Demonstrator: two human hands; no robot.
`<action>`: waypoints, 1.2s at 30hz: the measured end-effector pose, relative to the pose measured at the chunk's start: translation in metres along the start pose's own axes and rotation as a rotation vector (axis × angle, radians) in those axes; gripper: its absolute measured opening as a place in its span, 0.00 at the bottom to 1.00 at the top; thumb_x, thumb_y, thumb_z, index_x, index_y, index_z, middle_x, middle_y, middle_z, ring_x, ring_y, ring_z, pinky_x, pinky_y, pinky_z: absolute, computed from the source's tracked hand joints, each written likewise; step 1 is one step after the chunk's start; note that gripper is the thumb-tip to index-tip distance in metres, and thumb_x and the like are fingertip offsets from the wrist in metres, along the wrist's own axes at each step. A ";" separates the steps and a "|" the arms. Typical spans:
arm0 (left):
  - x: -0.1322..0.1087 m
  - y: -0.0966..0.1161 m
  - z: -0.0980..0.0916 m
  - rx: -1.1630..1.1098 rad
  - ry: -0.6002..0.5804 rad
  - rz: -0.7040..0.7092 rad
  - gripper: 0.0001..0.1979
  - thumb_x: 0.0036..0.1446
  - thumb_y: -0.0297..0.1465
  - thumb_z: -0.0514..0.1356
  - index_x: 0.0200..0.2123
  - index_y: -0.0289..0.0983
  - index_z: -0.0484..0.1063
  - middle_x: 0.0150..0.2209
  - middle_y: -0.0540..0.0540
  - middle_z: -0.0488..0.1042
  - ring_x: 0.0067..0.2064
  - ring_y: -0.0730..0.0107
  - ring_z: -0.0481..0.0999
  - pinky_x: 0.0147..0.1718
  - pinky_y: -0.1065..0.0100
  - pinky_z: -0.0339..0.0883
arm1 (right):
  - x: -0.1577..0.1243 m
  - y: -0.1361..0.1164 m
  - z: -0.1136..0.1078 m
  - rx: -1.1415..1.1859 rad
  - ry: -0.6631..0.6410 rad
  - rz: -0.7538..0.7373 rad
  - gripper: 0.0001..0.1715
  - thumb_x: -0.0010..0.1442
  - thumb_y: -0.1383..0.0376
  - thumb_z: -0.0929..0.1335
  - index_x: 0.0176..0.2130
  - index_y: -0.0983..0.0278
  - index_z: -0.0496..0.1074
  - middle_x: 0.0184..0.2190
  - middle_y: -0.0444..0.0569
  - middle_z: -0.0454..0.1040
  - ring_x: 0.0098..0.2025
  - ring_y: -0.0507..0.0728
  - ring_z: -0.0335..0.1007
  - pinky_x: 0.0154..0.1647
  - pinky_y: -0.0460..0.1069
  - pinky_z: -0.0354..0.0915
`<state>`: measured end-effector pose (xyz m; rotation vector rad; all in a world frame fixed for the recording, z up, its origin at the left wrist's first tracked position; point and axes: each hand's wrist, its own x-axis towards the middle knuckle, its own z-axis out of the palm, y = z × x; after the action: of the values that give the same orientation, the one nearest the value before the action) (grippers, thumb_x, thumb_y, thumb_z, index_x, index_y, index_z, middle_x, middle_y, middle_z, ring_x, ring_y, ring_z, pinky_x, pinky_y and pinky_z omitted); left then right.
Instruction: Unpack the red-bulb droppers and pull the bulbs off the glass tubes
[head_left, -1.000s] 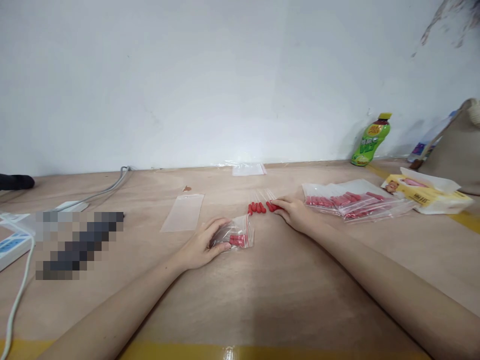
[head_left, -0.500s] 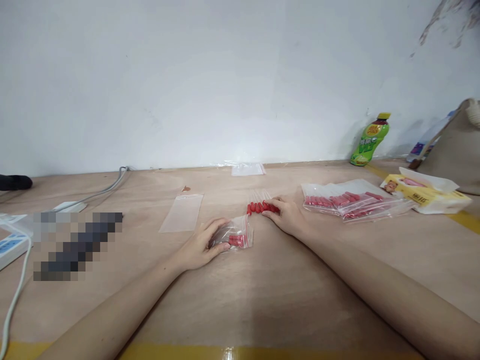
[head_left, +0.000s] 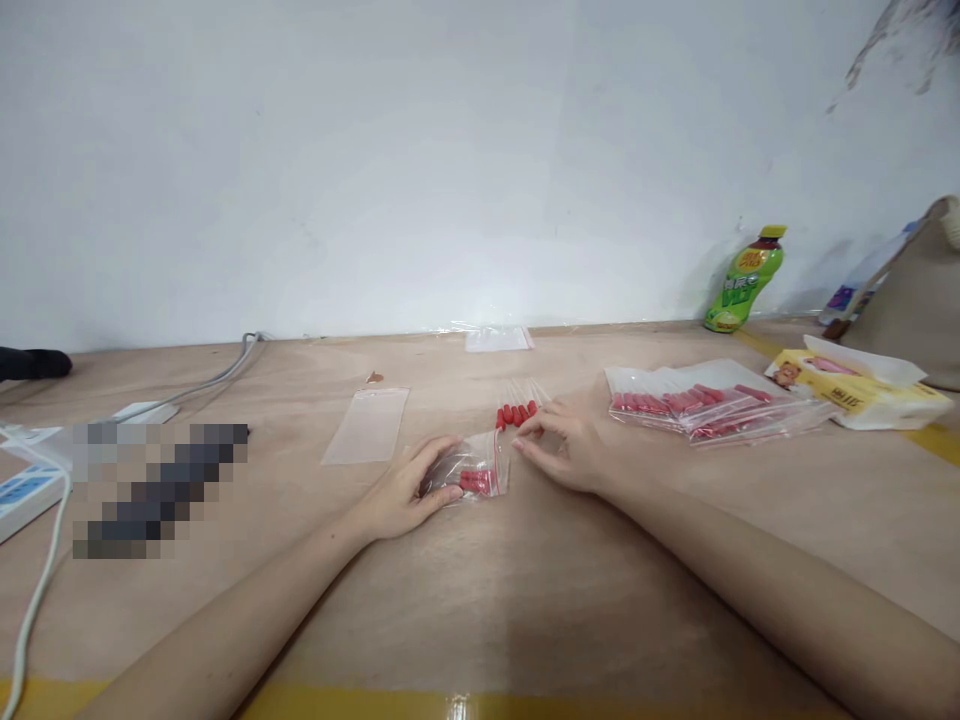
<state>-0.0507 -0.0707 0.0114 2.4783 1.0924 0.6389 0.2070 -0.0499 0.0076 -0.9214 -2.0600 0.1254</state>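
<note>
My left hand (head_left: 409, 490) is closed around the left end of a clear zip bag (head_left: 450, 468), thumb at the near side and fingers at the far side. Several red pieces (head_left: 477, 482) show inside the bag near its red-lined mouth, which faces right. Just beyond that mouth lies a row of slim items with red ends (head_left: 517, 413) and thin clear stems pointing away. My right hand (head_left: 566, 445) hovers right beside this row, thumb and forefinger curved and slightly apart, with nothing visible between them. It may hide part of the row.
Flat zip bags lie at left (head_left: 367, 425) and by the wall (head_left: 499, 339). Filled bags (head_left: 697, 400) with red pieces overlap on the right, near a yellow tissue pack (head_left: 855, 385), a green bottle (head_left: 746, 280) and a beige bag (head_left: 907, 300). A power strip (head_left: 30, 490) and cables lie left.
My right hand has drawn back toward me from the red-ended row, and its fingers have turned toward the bag's mouth. My left hand stays on the bag.
</note>
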 end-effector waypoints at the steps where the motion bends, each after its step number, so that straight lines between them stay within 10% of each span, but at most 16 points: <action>1: 0.000 0.000 0.000 0.001 -0.001 0.008 0.25 0.56 0.38 0.54 0.56 0.40 0.53 0.54 0.43 0.62 0.53 0.61 0.63 0.51 0.61 0.61 | 0.000 -0.008 0.002 0.034 -0.050 -0.016 0.08 0.55 0.62 0.66 0.30 0.62 0.72 0.27 0.46 0.70 0.32 0.53 0.62 0.39 0.51 0.58; 8: 0.000 0.005 0.002 -0.001 0.023 0.065 0.23 0.57 0.35 0.53 0.56 0.40 0.54 0.54 0.43 0.62 0.54 0.63 0.63 0.51 0.61 0.60 | -0.001 -0.036 0.019 0.093 -0.361 0.003 0.11 0.52 0.56 0.68 0.30 0.61 0.73 0.30 0.45 0.70 0.36 0.53 0.61 0.39 0.49 0.55; 20: -0.001 0.001 0.000 -0.048 -0.082 0.089 0.28 0.57 0.36 0.54 0.59 0.40 0.48 0.58 0.42 0.57 0.57 0.61 0.59 0.55 0.58 0.57 | -0.001 -0.047 0.018 0.013 -0.366 0.111 0.04 0.50 0.67 0.66 0.28 0.65 0.63 0.27 0.45 0.67 0.29 0.51 0.60 0.30 0.45 0.55; 36: -0.007 0.008 -0.014 0.233 -0.257 0.111 0.34 0.54 0.45 0.54 0.60 0.42 0.48 0.62 0.41 0.47 0.61 0.53 0.51 0.56 0.51 0.51 | 0.028 0.018 -0.049 0.737 -0.305 0.694 0.16 0.49 0.61 0.69 0.38 0.66 0.71 0.30 0.47 0.74 0.29 0.48 0.68 0.32 0.46 0.63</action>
<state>-0.0576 -0.0792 0.0246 2.7395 0.9842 0.2213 0.2433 -0.0299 0.0499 -1.1181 -1.6338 1.3604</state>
